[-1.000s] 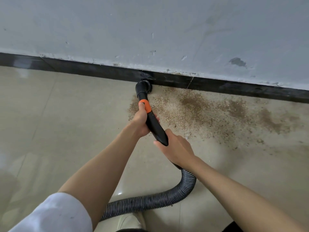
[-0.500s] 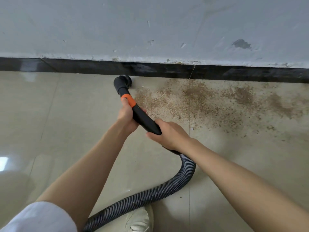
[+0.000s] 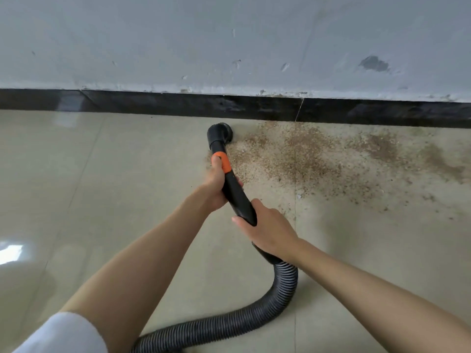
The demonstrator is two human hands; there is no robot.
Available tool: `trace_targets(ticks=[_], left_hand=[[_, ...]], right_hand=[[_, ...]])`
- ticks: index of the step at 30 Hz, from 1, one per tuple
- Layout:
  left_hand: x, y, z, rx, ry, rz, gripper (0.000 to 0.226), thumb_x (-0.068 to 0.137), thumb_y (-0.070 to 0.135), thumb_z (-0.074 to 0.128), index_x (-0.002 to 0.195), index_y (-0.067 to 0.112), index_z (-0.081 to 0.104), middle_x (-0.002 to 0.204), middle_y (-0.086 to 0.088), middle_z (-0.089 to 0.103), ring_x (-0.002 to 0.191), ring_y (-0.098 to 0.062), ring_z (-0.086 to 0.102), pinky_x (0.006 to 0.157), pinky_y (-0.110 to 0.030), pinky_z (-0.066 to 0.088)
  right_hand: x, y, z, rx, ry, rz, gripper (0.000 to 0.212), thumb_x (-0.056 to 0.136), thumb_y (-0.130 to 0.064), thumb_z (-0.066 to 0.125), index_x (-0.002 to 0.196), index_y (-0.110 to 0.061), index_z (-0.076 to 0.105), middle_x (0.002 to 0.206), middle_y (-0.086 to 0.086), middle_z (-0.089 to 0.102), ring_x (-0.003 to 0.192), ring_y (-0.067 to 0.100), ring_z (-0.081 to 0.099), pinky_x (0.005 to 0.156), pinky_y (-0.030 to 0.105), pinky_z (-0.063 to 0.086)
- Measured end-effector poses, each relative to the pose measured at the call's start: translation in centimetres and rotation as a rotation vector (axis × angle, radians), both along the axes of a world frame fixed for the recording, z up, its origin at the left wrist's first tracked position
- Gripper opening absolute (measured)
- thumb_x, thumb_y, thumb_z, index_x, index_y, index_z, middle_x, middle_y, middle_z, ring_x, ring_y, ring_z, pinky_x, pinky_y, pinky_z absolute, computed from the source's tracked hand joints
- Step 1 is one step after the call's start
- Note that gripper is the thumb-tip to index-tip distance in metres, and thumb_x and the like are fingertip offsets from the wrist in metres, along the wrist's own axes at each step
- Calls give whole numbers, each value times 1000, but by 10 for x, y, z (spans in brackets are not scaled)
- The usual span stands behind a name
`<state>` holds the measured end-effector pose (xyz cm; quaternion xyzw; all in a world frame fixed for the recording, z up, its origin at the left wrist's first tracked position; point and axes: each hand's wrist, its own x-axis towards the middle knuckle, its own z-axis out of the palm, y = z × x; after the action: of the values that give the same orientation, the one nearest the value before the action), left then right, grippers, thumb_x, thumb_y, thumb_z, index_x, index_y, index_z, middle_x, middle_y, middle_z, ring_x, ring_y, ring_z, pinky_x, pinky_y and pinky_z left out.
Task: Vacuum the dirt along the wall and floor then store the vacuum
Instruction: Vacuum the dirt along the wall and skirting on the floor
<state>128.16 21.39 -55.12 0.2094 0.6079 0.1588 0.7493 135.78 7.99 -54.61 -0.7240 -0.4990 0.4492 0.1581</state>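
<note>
A black vacuum wand [image 3: 238, 197] with an orange collar [image 3: 223, 161] points at the floor near the wall. Its round black nozzle [image 3: 219, 133] rests on the tile at the left edge of a wide brown dirt patch [image 3: 318, 159]. My left hand [image 3: 216, 186] grips the wand just below the orange collar. My right hand [image 3: 267, 230] grips the wand's lower end, where the ribbed black hose [image 3: 280, 296] begins. The hose curves down and left out of view at the bottom. The vacuum body is not in view.
A grey scuffed wall [image 3: 229, 42] with a black baseboard [image 3: 153, 105] runs across the top. Glossy beige floor tiles [image 3: 89, 187] spread to the left and toward me. Scattered crumbs [image 3: 382, 200] trail off to the right.
The nozzle has pulled back from the baseboard and now sits on the floor at the dirt's left edge. Both hands keep the same grip on the wand.
</note>
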Motion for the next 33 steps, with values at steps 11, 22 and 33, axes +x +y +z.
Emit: trace_targets(ticks=[11, 22, 33], left_hand=[[-7, 9, 12, 104, -93, 118, 46, 95, 55, 39, 87, 10, 45, 60, -6, 47, 48, -18, 48, 52, -28, 46], [-147, 96, 4, 29, -204, 437, 49, 89, 56, 49, 99, 8, 47, 60, -4, 50, 48, -16, 50, 53, -25, 47], [-172, 141, -15, 42, -257, 392, 57, 90, 59, 45, 111, 6, 47, 74, -4, 54, 61, -16, 55, 56, -28, 50]], right_hand=[[-5, 12, 10, 77, 64, -79, 30, 91, -49, 58, 91, -21, 47, 75, 1, 66, 71, 18, 65, 67, 34, 50], [-93, 101, 15, 143, -24, 81, 40, 84, -58, 59, 82, -18, 59, 73, -6, 70, 74, 16, 65, 72, 37, 51], [-120, 155, -6, 122, -82, 39, 45, 85, -62, 56, 81, -17, 57, 75, 1, 69, 71, 22, 65, 61, 35, 47]])
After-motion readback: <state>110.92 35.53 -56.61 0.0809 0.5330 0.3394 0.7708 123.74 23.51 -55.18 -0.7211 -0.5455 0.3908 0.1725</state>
